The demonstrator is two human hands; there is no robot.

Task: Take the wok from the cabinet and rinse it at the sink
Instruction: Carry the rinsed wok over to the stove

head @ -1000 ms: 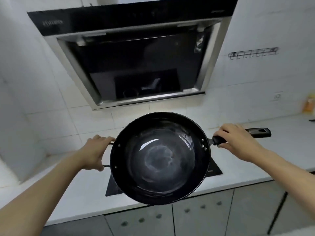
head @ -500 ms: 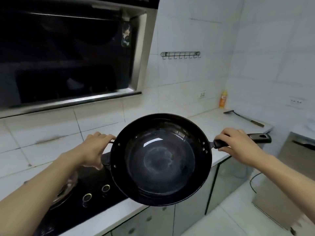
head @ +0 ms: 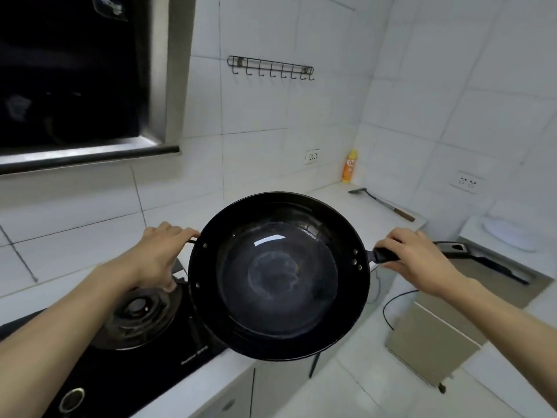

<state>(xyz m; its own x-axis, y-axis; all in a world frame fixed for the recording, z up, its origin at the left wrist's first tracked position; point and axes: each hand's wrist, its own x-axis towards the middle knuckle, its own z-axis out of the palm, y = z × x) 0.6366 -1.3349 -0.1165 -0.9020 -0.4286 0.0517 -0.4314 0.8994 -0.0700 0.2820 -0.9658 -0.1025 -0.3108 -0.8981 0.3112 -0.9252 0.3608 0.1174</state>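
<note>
Wok: black, round, held in the air in front of the person, level, mouth up. Interior dark and glossy with a pale ring-shaped mark at the bottom and a small bright reflection above it. Rivets visible on both sides of the inner wall.

Left hand: grip closed on the small loop handle at the wok's left rim; fingers curled over the top of it, thumb underneath. Forearm runs in from the lower left.

Right hand: grip closed around the long black handle on the wok's right side, just outside the rim. The handle's far end, with its hanging hole, sticks out past the knuckles.

Position of wok: its left part hangs over the black gas stove, above the right edge of the burner; its right part hangs past the edge of the white counter, over the tiled floor. Not touching stove or counter as far as can be seen.

Surroundings: range hood at upper left, dark glass with a metal frame. Bare hook rail on the white tiled wall. Wall socket below it. Yellow-orange bottle upright in the counter's far corner; a spatula with a wooden end lies flat on the counter near it. To the right, a beige appliance stands on the floor, with a black cable curving beside it.
</note>
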